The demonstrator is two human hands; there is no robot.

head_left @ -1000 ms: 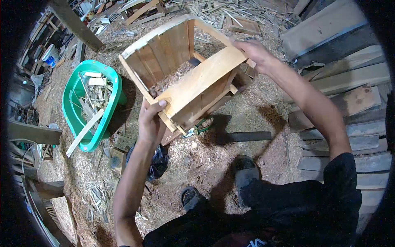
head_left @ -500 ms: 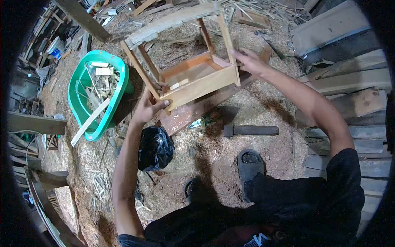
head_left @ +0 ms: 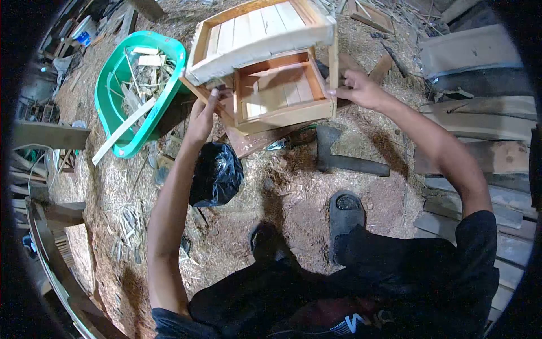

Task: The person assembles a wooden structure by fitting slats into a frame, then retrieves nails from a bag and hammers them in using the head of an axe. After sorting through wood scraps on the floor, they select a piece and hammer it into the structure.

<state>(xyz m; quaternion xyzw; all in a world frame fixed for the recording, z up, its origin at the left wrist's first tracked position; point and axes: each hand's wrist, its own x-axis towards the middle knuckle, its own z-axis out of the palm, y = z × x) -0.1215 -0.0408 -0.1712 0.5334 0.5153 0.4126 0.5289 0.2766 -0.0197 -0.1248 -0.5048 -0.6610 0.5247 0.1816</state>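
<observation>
A small two-tier wooden rack (head_left: 257,53), with slatted trays and corner posts, is held up in front of me, its upper tray tilted so the slats show. My left hand (head_left: 204,116) is closed on its lower left corner, the thumb against the post. My right hand (head_left: 361,90) grips the right post near the lower tray (head_left: 282,110), fingers partly hidden behind it. Under the rack lies a reddish wooden board (head_left: 248,144). A hatchet-like tool (head_left: 358,165) rests on the ground just below the rack.
A green tub (head_left: 104,104) full of wood scraps stands at the left. Near my left forearm sits a black plastic bag (head_left: 217,178). Stacked planks (head_left: 474,127) line the right side. Sawdust and shavings cover the ground around my sandals (head_left: 345,217).
The rack has tipped, so its upper slats and the lower tray's inside now show more. Both hands keep hold of it, and the right hand has shifted slightly. The view has moved a little.
</observation>
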